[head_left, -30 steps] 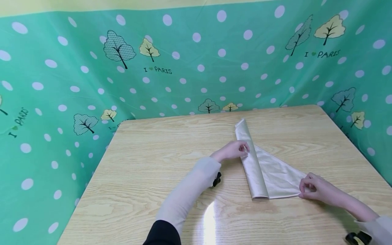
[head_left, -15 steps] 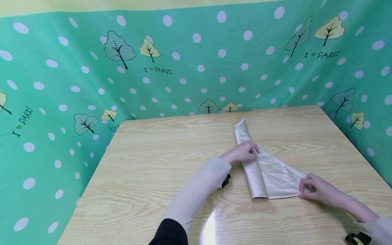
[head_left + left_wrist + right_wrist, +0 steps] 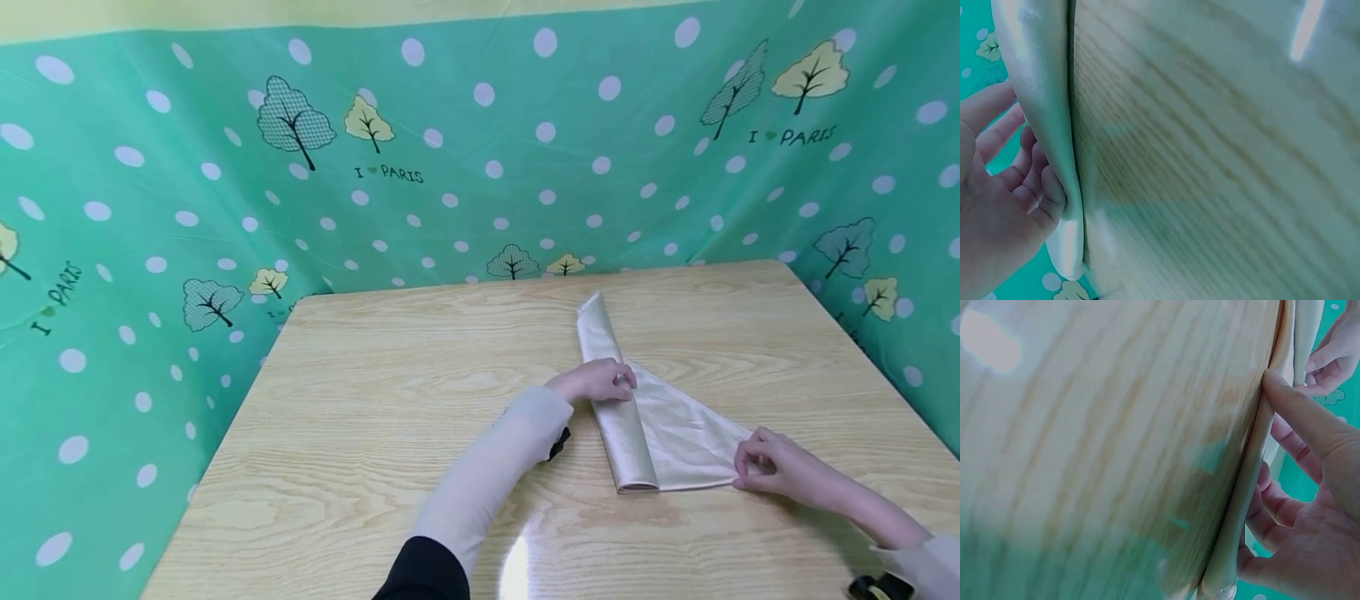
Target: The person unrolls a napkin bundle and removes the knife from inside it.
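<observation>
A shiny cream satin cloth (image 3: 682,437) lies on the table, its left part layered into a long narrow folded band (image 3: 628,442). From the right, a triangular single layer reaches out from under the band. My left hand (image 3: 600,380) rests across the middle of the band, fingers bent, fingertips at its right edge; whether they pinch the fabric is unclear. At the near right corner, my right hand (image 3: 791,473) pinches the cloth between thumb and fingers. Seen from the right wrist, the thumb (image 3: 1300,409) lies along the cloth's near edge (image 3: 1235,500), other fingers partly behind it.
The light wood-grain table (image 3: 360,400) extends under everything. A green curtain (image 3: 450,150) with dots and trees hangs behind and at both sides. Dark wrist straps (image 3: 881,586) sit at the sleeves.
My left hand has slid rightward and slightly nearer over the folded band, from its left side to its right edge. My right hand and the cloth look unmoved.
</observation>
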`<state>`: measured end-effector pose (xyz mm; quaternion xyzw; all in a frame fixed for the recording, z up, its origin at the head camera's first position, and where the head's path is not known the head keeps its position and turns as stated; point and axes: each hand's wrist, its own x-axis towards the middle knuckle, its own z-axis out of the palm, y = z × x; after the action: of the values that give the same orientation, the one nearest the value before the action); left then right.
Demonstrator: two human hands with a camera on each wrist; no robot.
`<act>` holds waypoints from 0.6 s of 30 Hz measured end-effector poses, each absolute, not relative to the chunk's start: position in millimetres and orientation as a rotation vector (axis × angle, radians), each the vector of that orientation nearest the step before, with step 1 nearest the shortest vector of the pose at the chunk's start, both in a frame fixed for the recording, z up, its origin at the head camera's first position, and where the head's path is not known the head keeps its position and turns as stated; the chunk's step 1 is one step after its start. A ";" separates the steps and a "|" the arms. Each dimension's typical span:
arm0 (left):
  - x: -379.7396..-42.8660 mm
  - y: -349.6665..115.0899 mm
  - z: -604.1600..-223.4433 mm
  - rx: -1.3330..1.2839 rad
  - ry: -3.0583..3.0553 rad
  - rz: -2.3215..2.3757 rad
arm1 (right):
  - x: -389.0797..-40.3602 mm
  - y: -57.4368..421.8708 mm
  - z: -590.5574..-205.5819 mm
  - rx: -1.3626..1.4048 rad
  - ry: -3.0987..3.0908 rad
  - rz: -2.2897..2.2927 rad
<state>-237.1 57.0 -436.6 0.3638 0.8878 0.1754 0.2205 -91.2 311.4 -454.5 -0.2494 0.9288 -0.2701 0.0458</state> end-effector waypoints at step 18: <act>-244.1 58.9 -440.5 1.085 2.358 0.444 | -91.6 312.5 -457.7 -0.787 2.846 -0.845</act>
<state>-244.1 58.9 -440.5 0.3986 0.8667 0.1633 0.2514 -91.6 312.5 -457.7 -0.2559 0.9261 -0.2749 0.0350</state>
